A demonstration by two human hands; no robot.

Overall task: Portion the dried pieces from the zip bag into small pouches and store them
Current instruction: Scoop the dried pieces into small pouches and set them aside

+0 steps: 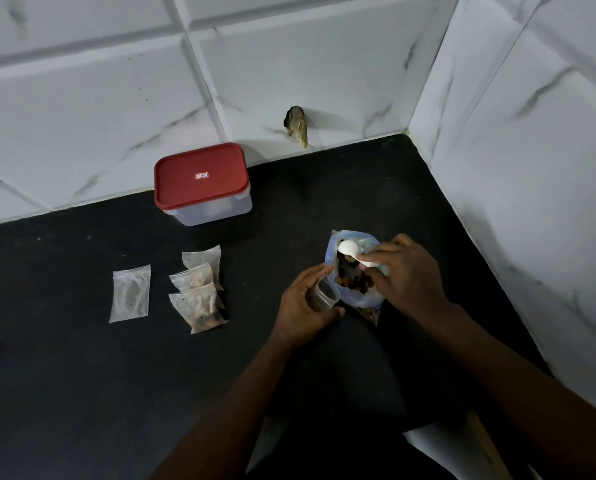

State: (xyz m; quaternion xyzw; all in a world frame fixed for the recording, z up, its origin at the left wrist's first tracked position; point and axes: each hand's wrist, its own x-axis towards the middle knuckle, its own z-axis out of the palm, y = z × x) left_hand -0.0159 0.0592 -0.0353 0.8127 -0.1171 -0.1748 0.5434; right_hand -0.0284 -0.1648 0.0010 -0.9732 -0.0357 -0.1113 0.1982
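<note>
Right hand [404, 275]: fingers curled, pinching the handle of a white spoon [350, 249] over the zip bag's open mouth.
Left hand [303, 306]: wrapped round a small clear cup [324, 294], beside the bag's rim.
Zip bag [362, 299]: on the black counter [116, 375], dark dried pieces [352, 275] inside.
Filled pouches [199, 292]: three, overlapping, to the left.
Flat pouch [130, 293]: farther left, apart.
Red-lidded container [203, 183]: closed, by the wall.

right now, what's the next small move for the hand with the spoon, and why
Probably dip the white spoon down into the zip bag for a scoop: its bowl looks empty above the dried pieces, and the left hand holds the clear cup beside the bag's mouth, ready to receive.
</note>
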